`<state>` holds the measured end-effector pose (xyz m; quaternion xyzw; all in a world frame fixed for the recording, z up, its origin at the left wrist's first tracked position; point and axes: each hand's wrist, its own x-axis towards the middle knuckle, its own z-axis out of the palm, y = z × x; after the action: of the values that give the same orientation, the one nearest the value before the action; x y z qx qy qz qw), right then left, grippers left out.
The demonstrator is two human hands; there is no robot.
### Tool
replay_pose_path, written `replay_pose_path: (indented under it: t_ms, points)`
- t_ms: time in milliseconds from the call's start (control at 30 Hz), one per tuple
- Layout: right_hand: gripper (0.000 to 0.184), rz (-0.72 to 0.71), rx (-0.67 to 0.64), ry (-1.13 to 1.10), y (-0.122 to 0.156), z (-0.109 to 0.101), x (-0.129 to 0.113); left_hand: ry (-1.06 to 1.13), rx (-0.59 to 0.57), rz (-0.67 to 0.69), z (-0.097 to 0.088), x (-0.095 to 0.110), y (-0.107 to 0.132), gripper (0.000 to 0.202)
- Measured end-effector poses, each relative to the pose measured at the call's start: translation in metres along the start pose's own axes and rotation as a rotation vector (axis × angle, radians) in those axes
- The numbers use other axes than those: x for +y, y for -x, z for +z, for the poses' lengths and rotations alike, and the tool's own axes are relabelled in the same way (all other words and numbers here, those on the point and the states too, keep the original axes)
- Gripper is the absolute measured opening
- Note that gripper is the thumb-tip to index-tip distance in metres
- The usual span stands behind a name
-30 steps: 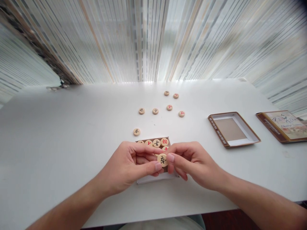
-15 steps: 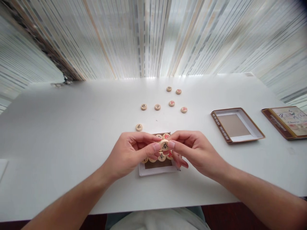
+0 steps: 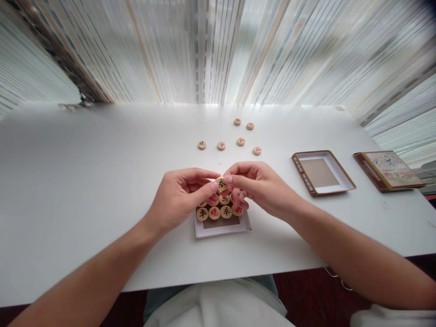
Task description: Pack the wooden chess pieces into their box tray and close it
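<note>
left hand (image 3: 180,197), right hand (image 3: 262,186) fingers (image 3: 208,190) pinch piece (image 3: 221,184) over tray (image 3: 221,229); loose pieces (image 3: 221,145) beyond, lid (image 3: 322,172) right

A smooth white rectangular table (image 3: 85,181) stands against long vertical blinds of white, grey and beige strips (image 3: 218,50).
The tabletop runs wide from left to right, its far edge meeting the blinds, which fill the whole back. Daylight glows through them and washes the table's far side pale. Under the near edge, a dark reddish-brown floor (image 3: 299,295) shows.
</note>
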<state>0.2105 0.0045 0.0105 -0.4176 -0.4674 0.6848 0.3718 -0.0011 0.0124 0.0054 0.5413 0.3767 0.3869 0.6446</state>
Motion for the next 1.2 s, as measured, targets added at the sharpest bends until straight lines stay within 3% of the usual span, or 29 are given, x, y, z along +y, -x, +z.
replay_pose_path:
  t_ms: [233,467,733,933,1067,1200]
  points:
    - [0.028,-0.119,0.069,0.043,0.007,0.005,0.014,-0.125,0.025,0.104,0.007,-0.001,0.005,0.016]
    - [0.016,-0.191,0.100,0.062,0.020,0.011,0.016,-0.229,0.072,0.178,0.018,0.001,0.014,0.009]
    - [0.016,-0.134,0.089,-0.045,0.022,0.006,0.015,-0.235,0.044,0.200,0.024,0.001,0.016,0.023]
    - [0.021,-0.075,0.031,-0.184,0.021,0.003,0.016,-0.141,0.020,0.091,0.023,0.001,0.018,0.033]
    - [0.033,-0.040,0.041,-0.190,0.020,0.004,0.017,-0.117,0.016,0.052,0.020,-0.001,0.018,0.037]
    - [0.032,-0.019,0.053,-0.149,0.019,0.002,0.018,-0.169,-0.008,0.081,0.021,0.000,0.017,0.034]
